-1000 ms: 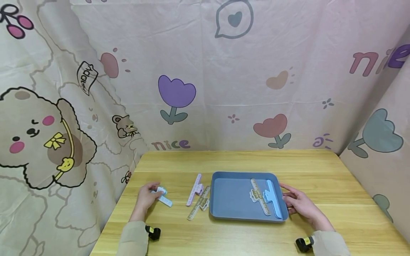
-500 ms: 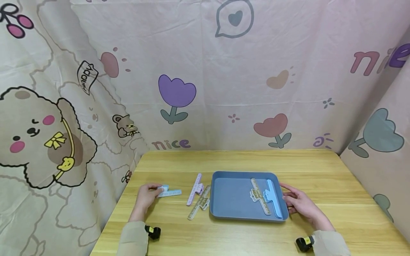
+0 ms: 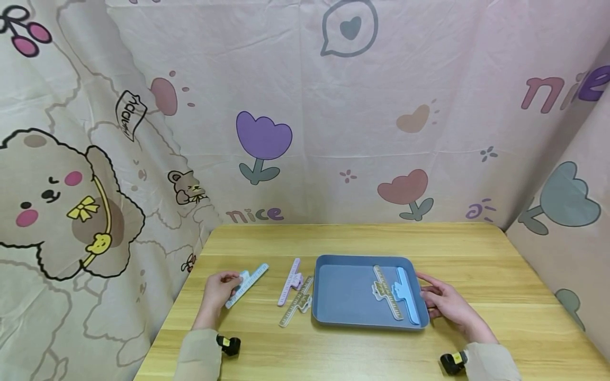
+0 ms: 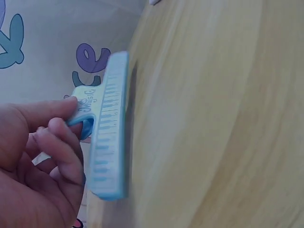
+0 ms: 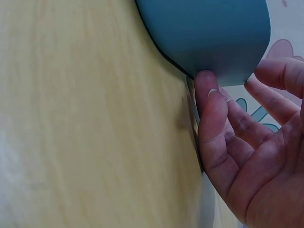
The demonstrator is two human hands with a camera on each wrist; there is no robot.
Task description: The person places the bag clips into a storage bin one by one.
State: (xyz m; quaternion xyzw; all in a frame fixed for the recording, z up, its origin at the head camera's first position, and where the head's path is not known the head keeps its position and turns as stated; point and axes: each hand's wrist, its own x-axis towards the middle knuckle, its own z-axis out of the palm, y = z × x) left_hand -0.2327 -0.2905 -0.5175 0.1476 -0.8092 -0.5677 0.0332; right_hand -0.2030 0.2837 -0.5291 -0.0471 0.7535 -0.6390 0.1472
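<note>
Tabletop (image 3: 362, 354) | left grip (image 3: 221, 290) pinches 1 pale-blue clip (image 3: 247, 286), bar (image 4: 109, 133) beyond fingertips (image 4: 70, 102) | right grip (image 3: 445, 302) loose, touching tray (image 3: 348, 291)

Creased, pale cartoon-print fabric backdrop (image 3: 310, 100) behind and beside a yellowish wood-grain table (image 3: 362, 239).

Left fingers (image 4: 65, 156) pinch; right fingers (image 5: 212, 123) curve loosely.
</note>
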